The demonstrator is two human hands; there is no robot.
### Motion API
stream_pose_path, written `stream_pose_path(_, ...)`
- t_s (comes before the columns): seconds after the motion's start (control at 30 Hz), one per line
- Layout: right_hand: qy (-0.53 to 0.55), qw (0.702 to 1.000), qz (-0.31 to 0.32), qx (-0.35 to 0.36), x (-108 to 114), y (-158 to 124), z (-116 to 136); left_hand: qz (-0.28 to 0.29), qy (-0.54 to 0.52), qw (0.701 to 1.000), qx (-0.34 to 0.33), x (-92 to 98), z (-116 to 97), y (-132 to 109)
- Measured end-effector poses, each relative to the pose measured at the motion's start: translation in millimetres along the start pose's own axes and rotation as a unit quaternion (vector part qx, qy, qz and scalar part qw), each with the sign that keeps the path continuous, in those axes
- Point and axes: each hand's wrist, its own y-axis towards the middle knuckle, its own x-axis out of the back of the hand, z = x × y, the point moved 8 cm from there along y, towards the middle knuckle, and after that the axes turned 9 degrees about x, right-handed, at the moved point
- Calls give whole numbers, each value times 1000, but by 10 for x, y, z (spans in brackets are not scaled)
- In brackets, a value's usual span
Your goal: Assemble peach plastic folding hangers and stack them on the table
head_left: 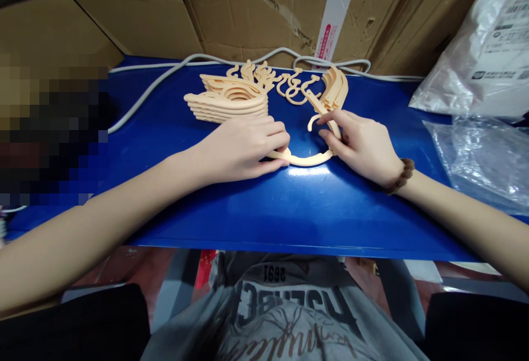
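A beige plastic hanger point(308, 159) lies on the blue table point(264, 212) between my two hands. My left hand point(243, 149) has its fingers curled and pinched on the hanger's left end. My right hand point(363, 146) grips the hanger's right end, near its hook, between thumb and forefinger. Just behind my left hand sits a neat stack of the same hangers point(229, 99). A looser bunch of hangers point(326, 90) with tangled hooks lies behind my right hand.
A white cable point(165, 74) runs along the table's back edge. Cardboard boxes point(256, 8) form a wall behind. Clear plastic bags point(483, 146) lie at the right. A wooden bead bracelet point(400, 176) is on my right wrist. The left edge is blurred out.
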Motion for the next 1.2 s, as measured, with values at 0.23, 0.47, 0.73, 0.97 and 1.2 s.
stream_pose_path(0.23,7,1000,-8,19,6,-8,41,8,-15,1000,-4,-19,-3,7)
stream_pose_path(0.47,20,999,4,39,3,-5,80,3,-41,999,16,-51,45,-6)
stream_pose_path(0.73,36,995,34,91,-8,-15,195,-20,-73,996,43,-57,96,9)
stream_pose_path(0.97,30,990,71,120,-54,-27,298,-39,-35,998,19,-41,55,24)
stream_pose_path(1.2,34,985,71,154,-24,-43,363,3,-6,997,78,-73,117,38)
